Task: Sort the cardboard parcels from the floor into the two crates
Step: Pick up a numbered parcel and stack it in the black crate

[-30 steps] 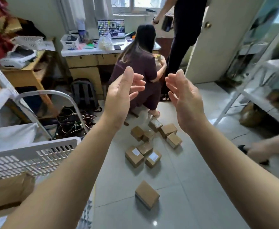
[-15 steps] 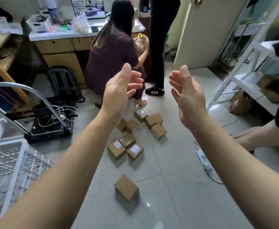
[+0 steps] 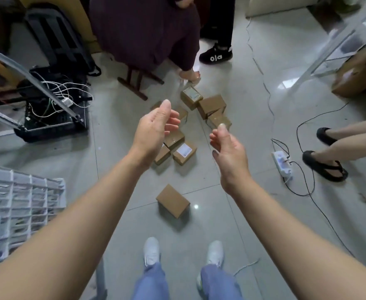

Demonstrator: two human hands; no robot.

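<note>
Hovering above the grey tiled floor point(image 3: 231, 87), the left hand point(image 3: 154, 131) and right hand point(image 3: 229, 154) are both spread and empty, palms facing each other. One small brown cardboard parcel point(image 3: 173, 200) lies alone near the white shoes point(image 3: 151, 251); a cluster of similar parcels point(image 3: 201, 118) sits farther off. A white slatted plastic crate point(image 3: 21, 204) stands near left.

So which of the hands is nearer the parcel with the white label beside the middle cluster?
Left. The left hand hovers open just up-left of the labelled parcel, over its neighbours. The right hand hangs open further off to its right, over bare floor.
</note>
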